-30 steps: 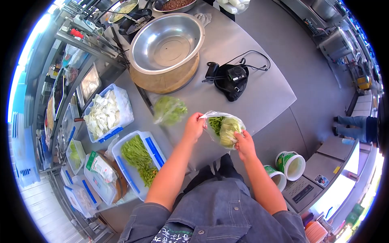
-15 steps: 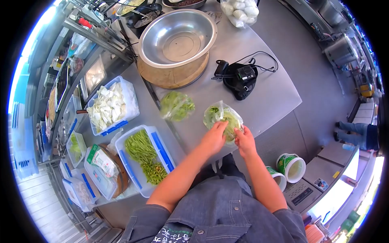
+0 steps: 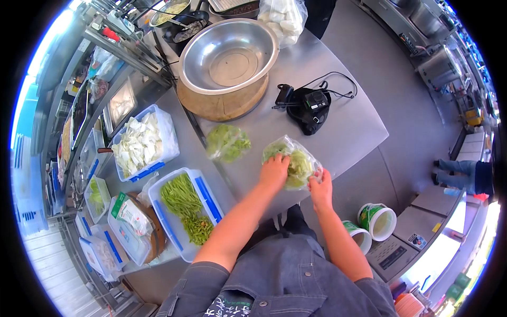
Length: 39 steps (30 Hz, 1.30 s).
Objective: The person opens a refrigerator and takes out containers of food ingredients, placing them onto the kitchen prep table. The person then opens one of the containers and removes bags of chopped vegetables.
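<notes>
A clear plastic bag (image 3: 300, 168) of green vegetables rests at the front edge of the steel table. My left hand (image 3: 275, 170) lies over the bag's left side, its fingertips on or in the greens; the exact contact is hidden. On the right, my right hand (image 3: 320, 188) pinches the edge of the bag. Just left of it sits a second bag of greens (image 3: 228, 143), touched by neither hand. Further left, a blue-edged tub (image 3: 179, 238) holds green stems, and another tub (image 3: 169, 132) holds chopped white vegetable.
A large steel bowl (image 3: 228, 57) stands on a round wooden board (image 3: 222, 105). A black pouch with a device and cable (image 3: 309, 113) lies behind the bag. Buckets (image 3: 377, 222) stand on the floor at right. A bag of white items (image 3: 282, 20) is at the far edge, beside a person's dark clothing.
My left hand has moved from the bag's opening onto the greens. The bag has come down to the table. The bag of white items has moved further onto the table's far edge.
</notes>
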Available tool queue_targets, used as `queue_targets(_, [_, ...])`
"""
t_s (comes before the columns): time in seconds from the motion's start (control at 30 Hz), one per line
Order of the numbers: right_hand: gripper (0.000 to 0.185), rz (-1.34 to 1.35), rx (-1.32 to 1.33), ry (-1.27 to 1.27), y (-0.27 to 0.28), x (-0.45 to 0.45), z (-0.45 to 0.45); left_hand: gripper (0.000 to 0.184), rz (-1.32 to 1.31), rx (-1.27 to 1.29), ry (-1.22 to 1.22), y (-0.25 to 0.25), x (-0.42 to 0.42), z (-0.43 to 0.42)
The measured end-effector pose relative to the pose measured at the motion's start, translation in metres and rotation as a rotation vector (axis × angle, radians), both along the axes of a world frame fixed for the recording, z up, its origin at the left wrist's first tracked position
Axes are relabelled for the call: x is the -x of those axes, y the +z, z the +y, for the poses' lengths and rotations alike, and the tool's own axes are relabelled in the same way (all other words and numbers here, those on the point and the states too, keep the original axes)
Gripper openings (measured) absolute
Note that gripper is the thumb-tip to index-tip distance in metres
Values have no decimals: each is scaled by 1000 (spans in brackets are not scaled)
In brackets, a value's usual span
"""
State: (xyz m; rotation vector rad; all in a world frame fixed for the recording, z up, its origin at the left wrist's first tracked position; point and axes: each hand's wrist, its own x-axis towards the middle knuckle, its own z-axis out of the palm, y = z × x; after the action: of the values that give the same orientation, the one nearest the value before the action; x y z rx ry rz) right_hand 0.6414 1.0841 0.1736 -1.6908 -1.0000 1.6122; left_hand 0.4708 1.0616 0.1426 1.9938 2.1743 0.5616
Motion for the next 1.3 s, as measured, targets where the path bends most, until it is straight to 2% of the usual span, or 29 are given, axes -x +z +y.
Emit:
queue_targets(0.07, [50, -41, -13, 6, 4, -3, 0, 17, -109, 199, 53, -15, 7, 8])
queue_targets(0.17, [56, -65, -17, -6, 3, -9, -3, 20, -243, 233, 87, -9, 15, 9])
queue_targets(0.2, [58, -45, -22, -24, 5, -9, -3, 20, -242, 233, 88, -8, 17, 6])
queue_targets(0.27, [56, -22, -49, -55, 10, -7, -6, 18, -305, -30, 119, -6, 20, 2])
queue_targets(0.33, [54, -3, -73, -88, 8, -9, -9, 17, -294, 47, 109, -14, 30, -4])
queue_targets(0.4, [44, -151, -217, 113, 1, -11, -9, 17, -283, 120, 103, -16, 36, -7])
queue_targets(0.43, [44, -151, -215, 115, -1, -11, -9, 17, -249, 206, 107, -15, 37, -8])
queue_targets(0.5, [38, -449, -328, 463, 1, -8, -11, 19, -222, 305, 110, -11, 35, -14])
queue_targets(0.57, [37, -505, -301, 491, 8, 1, -15, 18, -238, 318, 187, -6, 30, -12])
queue_targets(0.63, [33, -676, -504, 478, 7, 8, -15, 15, -261, 284, 202, -11, 28, -9])
queue_targets(0.73, [31, -741, -469, 494, 9, 13, -12, 10, -348, 213, 210, -8, 27, -10])
queue_targets(0.87, [25, -720, -438, 541, -16, 5, -6, 6, -501, 167, 187, -15, 36, -17])
queue_targets(1.1, [17, -430, -381, 371, -13, 4, -4, 10, -494, 198, 147, -24, 52, -20])
queue_targets(1.3, [15, -361, -369, 339, 1, 3, -10, 7, -278, 179, 169, -19, 39, -18])
